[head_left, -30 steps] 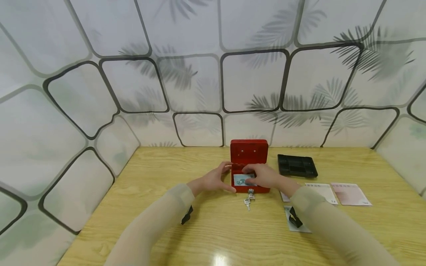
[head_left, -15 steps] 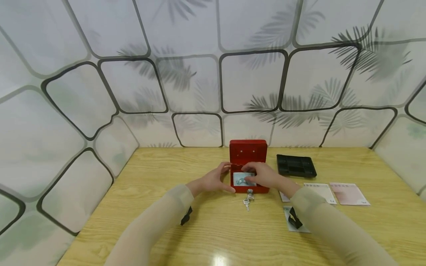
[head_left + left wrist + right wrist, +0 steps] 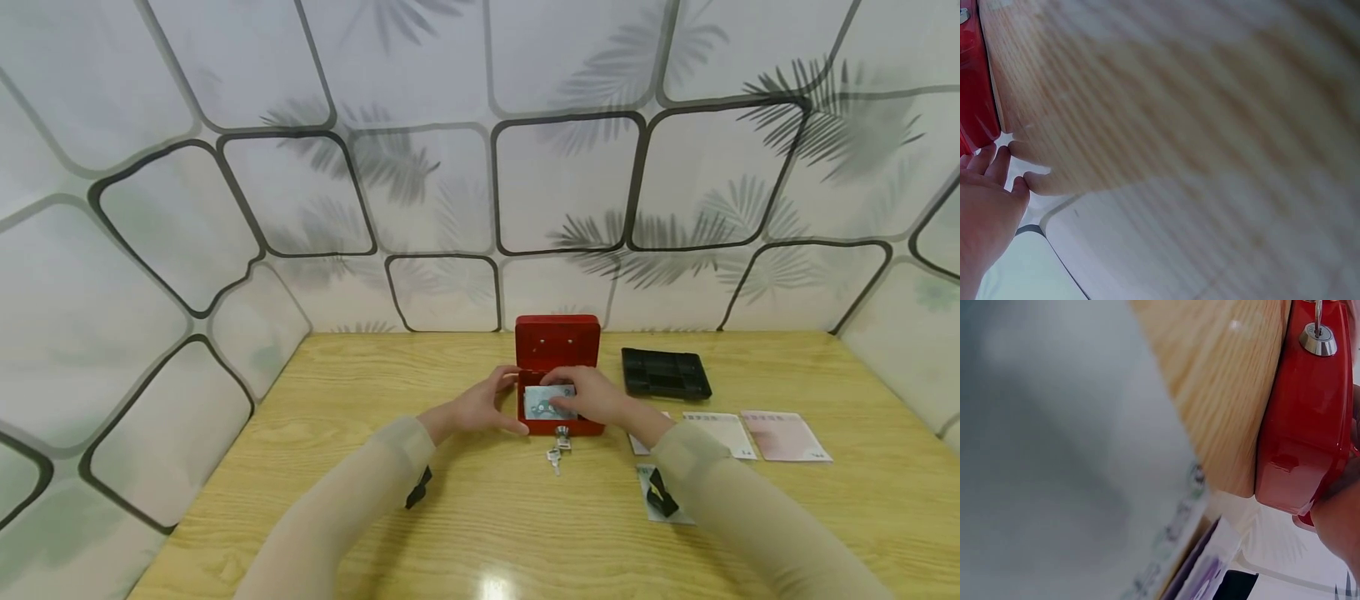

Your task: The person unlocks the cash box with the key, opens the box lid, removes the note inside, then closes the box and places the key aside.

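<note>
A small red cash box (image 3: 525, 427) stands on the table with its lid (image 3: 557, 340) raised. My left hand (image 3: 478, 407) touches the box's left side, thumb by the front corner and fingers towards the back. Inside the box lies a pale green banknote (image 3: 537, 405), its far edge raised; whether others lie under it is hidden. My right hand (image 3: 597, 397) reaches in from the right and holds the note between thumb and curled fingers, though the fingertips are partly hidden. A key sits in the front lock (image 3: 1319, 339), with another key (image 3: 554, 460) hanging below.
A black compartment tray (image 3: 665, 373) lies right of the box. Nearer lie a pinkish note (image 3: 786, 437), a pale note (image 3: 722, 432) and a greenish note (image 3: 670, 510), partly under my right forearm. The patterned wall rises behind the wooden table (image 3: 450, 533).
The far edge of the note in the box has risen a little, and more of its face shows. Both hands keep nearly the same place; the whole view has shifted slightly left.
</note>
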The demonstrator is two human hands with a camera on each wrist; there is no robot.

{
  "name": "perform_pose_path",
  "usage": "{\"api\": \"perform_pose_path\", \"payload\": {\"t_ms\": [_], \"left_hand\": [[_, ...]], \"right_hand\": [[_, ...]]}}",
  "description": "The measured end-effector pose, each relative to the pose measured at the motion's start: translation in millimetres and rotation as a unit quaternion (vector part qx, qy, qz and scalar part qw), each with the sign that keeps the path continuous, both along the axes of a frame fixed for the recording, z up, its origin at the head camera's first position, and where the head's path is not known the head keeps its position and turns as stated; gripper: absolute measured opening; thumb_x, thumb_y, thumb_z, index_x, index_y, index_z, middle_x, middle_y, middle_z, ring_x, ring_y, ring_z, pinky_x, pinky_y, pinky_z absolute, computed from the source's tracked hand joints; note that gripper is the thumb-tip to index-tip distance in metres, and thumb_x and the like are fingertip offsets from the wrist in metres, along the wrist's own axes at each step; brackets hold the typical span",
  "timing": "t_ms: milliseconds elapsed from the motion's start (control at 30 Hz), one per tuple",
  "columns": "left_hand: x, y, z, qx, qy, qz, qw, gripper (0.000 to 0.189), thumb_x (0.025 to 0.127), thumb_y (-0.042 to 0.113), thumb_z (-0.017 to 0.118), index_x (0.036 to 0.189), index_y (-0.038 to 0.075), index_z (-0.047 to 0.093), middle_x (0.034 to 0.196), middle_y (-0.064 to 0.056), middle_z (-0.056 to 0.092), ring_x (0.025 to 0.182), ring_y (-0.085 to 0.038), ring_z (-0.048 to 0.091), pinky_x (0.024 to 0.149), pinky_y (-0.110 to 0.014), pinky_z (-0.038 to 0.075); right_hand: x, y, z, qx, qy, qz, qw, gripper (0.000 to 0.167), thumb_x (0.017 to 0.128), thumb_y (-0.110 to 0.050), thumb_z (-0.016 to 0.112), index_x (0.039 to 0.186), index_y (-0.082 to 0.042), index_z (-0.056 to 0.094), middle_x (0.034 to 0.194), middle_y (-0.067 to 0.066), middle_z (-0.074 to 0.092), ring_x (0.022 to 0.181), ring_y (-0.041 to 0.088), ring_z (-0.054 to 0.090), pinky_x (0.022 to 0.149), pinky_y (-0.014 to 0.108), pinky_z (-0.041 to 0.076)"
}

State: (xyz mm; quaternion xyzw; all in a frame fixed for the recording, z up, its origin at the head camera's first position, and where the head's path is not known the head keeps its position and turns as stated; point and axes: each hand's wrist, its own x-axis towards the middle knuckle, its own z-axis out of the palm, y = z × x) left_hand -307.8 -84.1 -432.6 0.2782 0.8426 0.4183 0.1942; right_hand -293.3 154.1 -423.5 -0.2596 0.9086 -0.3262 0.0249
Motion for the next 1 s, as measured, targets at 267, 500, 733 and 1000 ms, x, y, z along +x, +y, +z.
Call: {"api": "perform_pose_path", "payload": {"t_ms": [267,500,733,1000], "left_hand": [[2.2,0.3,2.7,-0.001,0.005,0.002,1.0000,0.089,0.082,0.021,0.081,0.147,0.013,0.022,0.155,-0.013,0.030,0.143,-0.024,0.024,0.116,-0.045,0.014],[1.3,0.7,1.8,-0.003,0.002,0.004,1.0000,0.088,0.081,0.022,0.081,0.146,0.013,0.023,0.155,-0.014,0.030,0.143,-0.025,0.025,0.116,-0.045,0.014],[1.1,0.7,1.4,-0.012,0.001,0.012,0.9999,0.090,0.080,0.022,0.082,0.147,0.016,0.022,0.155,-0.011,0.030,0.143,-0.022,0.026,0.116,-0.040,0.014],[1.2,0.9,0.9,-0.006,0.001,0.010,0.9999,0.091,0.079,0.022,0.083,0.147,0.014,0.023,0.156,-0.013,0.029,0.143,-0.024,0.026,0.116,-0.042,0.015]], "right_hand": [[1.7,-1,1.7,-0.022,0.008,-0.002,0.9997,0.023,0.091,-0.006,0.067,0.113,-0.007,0.068,0.107,0.006,0.067,0.099,0.026,0.062,0.089,0.048,0.050],[0.8,1,7.9,-0.056,0.021,-0.013,0.9981,0.021,0.092,-0.005,0.066,0.113,-0.006,0.068,0.110,0.008,0.067,0.100,0.027,0.061,0.088,0.047,0.050],[3.7,8,22.9,-0.072,0.030,-0.047,0.9959,0.023,0.094,-0.008,0.064,0.117,-0.007,0.066,0.116,0.011,0.065,0.094,0.025,0.059,0.082,0.043,0.051],[13.8,31,34.7,-0.085,0.039,-0.067,0.9934,0.023,0.095,-0.008,0.064,0.118,-0.007,0.066,0.113,0.011,0.066,0.064,0.018,0.042,0.057,0.030,0.038]]}}
